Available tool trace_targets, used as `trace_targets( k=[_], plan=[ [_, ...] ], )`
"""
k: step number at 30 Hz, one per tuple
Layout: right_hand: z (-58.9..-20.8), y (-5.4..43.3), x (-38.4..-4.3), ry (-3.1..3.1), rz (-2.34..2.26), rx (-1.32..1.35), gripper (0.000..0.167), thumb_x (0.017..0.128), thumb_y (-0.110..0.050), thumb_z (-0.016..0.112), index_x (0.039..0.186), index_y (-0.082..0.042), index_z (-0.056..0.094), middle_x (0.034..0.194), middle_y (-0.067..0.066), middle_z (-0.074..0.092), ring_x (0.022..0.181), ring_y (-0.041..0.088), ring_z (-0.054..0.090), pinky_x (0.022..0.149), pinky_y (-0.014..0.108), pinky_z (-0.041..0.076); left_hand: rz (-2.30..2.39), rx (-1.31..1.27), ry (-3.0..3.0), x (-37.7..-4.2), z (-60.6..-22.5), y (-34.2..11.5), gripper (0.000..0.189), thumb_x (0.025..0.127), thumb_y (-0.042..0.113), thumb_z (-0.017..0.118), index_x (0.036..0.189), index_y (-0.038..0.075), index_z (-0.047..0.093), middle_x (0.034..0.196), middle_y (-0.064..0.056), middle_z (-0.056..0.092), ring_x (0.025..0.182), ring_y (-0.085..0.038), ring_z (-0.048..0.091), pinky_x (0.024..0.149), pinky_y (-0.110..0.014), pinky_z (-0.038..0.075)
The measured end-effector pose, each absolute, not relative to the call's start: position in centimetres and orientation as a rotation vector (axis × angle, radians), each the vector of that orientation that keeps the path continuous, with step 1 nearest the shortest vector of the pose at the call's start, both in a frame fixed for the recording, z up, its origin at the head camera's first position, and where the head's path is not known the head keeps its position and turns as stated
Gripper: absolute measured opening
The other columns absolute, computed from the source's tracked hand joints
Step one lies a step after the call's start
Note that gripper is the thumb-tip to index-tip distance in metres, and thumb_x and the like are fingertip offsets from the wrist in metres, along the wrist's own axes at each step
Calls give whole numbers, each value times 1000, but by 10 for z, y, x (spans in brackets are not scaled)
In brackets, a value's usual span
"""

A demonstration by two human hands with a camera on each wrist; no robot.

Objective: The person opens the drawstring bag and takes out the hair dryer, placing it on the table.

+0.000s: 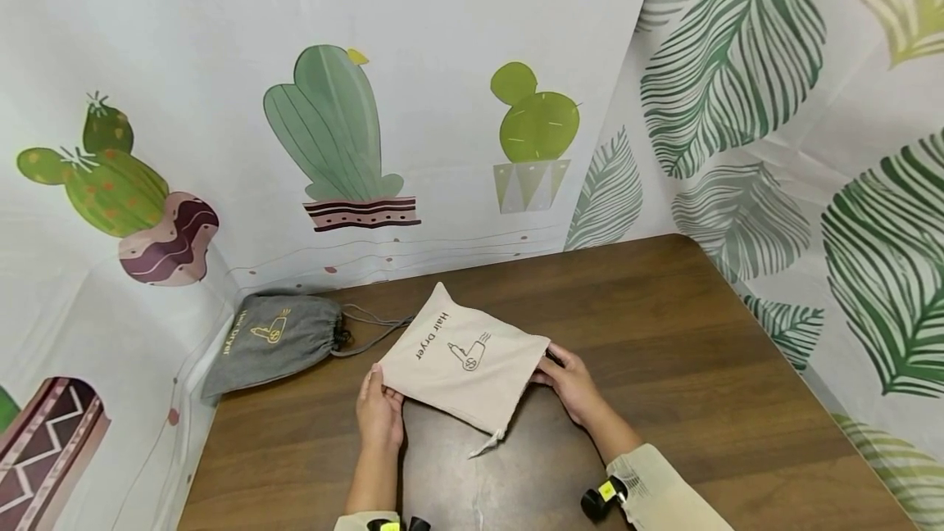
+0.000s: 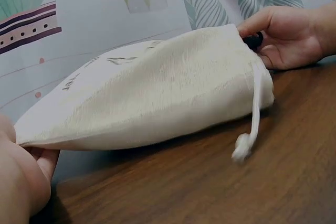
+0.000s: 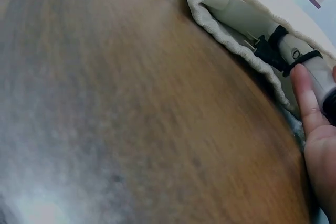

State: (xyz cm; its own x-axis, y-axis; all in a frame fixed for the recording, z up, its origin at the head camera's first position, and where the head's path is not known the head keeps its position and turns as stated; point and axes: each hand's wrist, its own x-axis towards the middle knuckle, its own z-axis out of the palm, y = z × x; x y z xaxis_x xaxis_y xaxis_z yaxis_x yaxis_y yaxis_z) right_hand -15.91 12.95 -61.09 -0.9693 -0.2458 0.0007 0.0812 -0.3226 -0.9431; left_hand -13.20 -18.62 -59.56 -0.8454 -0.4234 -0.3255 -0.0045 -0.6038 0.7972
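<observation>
A cream cloth drawstring bag [image 1: 487,326], printed "Hair Dryer" with a dryer drawing, is held between both hands, tilted over the table. My left hand [image 1: 379,412] pinches its closed-end corner, thumb on top and fingers beneath. At the bag's mouth, my right hand [image 1: 575,388] grips the whitish handle of a hair dryer [image 3: 316,69] that lies partly inside. A black two-prong plug [image 3: 268,53] rests against the handle within the opening. The knotted white drawstring [image 2: 255,108] dangles from the mouth's near side. The rest of the dryer is hidden by the cloth.
A grey drawstring bag [image 1: 295,359] with a gold hair dryer print lies at the table's left back, its cord [image 1: 376,342] running toward the cream bag. The brown wooden table [image 1: 701,383] meets patterned cloth walls [image 1: 442,146] behind and at the sides.
</observation>
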Motion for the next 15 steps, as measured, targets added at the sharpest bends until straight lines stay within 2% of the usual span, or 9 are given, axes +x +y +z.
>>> trace_targets(
  k=[5, 15],
  plan=[
    [-610, 130, -159, 1648, -2433, -170, 56, 101, -2, 54, 145, 22, 29, 108, -9, 71, 92, 9, 72, 85, 28, 60, -2535, 726, -1168, -131, -593, -188, 27, 108, 30, 44, 117, 10, 59, 97, 2, 70, 87, -8, 68, 78, -22, 58],
    [-606, 130, -159, 1614, -2448, -72, 55, 101, 2, 49, 146, 23, 26, 104, -8, 69, 91, 7, 69, 84, 26, 59, -2553, 687, -1210, -129, -595, -189, 23, 109, 25, 46, 115, 9, 62, 98, 1, 70, 88, -9, 67, 78, -23, 58]
  ],
)
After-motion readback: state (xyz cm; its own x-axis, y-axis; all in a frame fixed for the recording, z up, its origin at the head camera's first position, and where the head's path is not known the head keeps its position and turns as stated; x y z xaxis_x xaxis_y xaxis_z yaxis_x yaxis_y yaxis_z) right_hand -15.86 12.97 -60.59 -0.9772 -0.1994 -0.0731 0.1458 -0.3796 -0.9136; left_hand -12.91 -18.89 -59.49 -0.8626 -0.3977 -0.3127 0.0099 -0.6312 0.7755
